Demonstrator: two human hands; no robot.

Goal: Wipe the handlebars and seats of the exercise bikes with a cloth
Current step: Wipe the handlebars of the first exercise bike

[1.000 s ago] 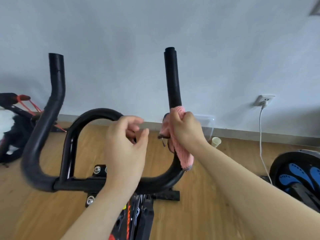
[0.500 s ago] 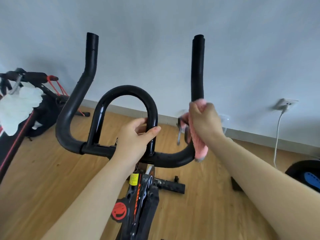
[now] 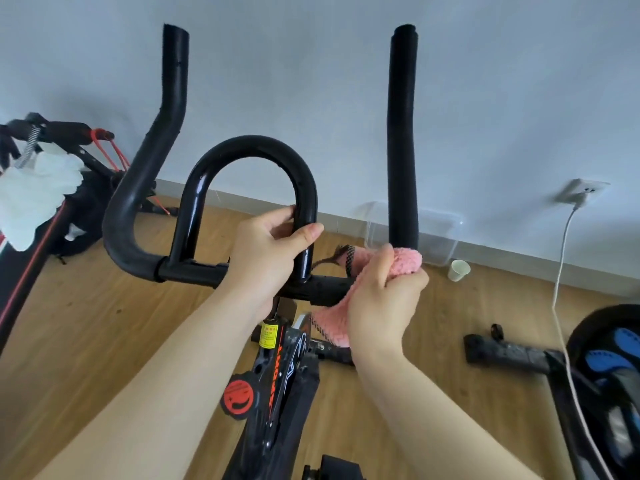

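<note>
A black exercise bike's handlebars [image 3: 145,188] fill the middle of the view, with two upright foam grips and a glossy centre loop [image 3: 252,147]. My left hand [image 3: 270,251] grips the right leg of that loop. My right hand [image 3: 384,299] is closed on a pink cloth [image 3: 405,261], which is wrapped around the base of the right foam grip [image 3: 401,133] at its bend. The cloth's lower end hangs below my hand. The bike's frame [image 3: 277,375] with orange lettering runs down between my arms. No seat is in view.
A second bike [image 3: 52,133] with red bands and a white glove [image 3: 38,195] draped on it stands at the left. At the right sit a blue-pedalled machine [image 3: 609,358], a white cable [image 3: 561,271] from a wall socket, a paper cup [image 3: 459,270] and a clear box [image 3: 440,233] by the wall.
My left hand went from hovering to gripping the centre loop. My right hand with the cloth slid down the right grip to its bend. The view shifted down and right.
</note>
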